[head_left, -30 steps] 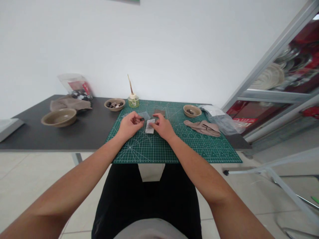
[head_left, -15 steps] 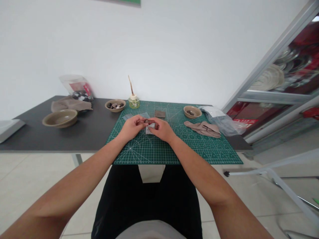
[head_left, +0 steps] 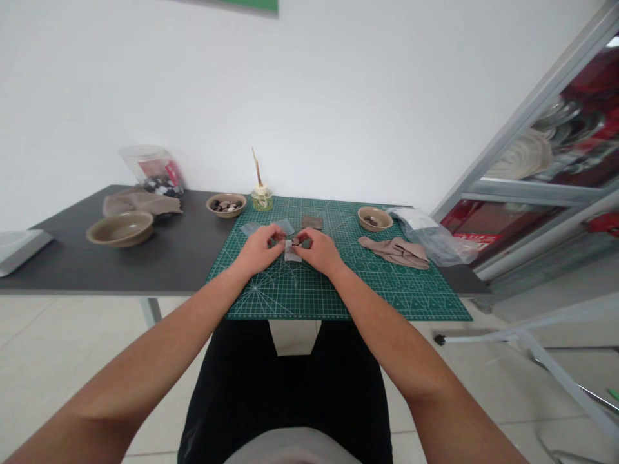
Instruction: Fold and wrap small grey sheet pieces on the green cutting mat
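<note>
My left hand (head_left: 264, 249) and my right hand (head_left: 320, 251) meet over the green cutting mat (head_left: 261, 299). Between their fingertips is a small pale grey piece of cloth or paper (head_left: 291, 252). My left thumb and forefinger pinch together at its left edge. The thumb of my right hand presses on its right side, with the forefinger curled above. A small brown pebble-like piece (head_left: 296, 241) shows at the right fingertips, partly covered by them. Behind the hands lie a brown-grey square (head_left: 312, 222) and a clear plastic sheet (head_left: 285, 225).
Bowls with small dark and pale pieces stand left (head_left: 213, 207) and right (head_left: 389, 222). A larger bowl (head_left: 120, 238), a bag (head_left: 149, 161) and a brown cloth (head_left: 116, 205) are farther left. A bottle with a brush (head_left: 262, 198), another cloth (head_left: 396, 251) and plastic packaging (head_left: 435, 241) surround the mat.
The fingers of both hands have drawn slightly apart over the grey piece, leaving more of it and the brown piece visible. The camera view has shifted slightly.
</note>
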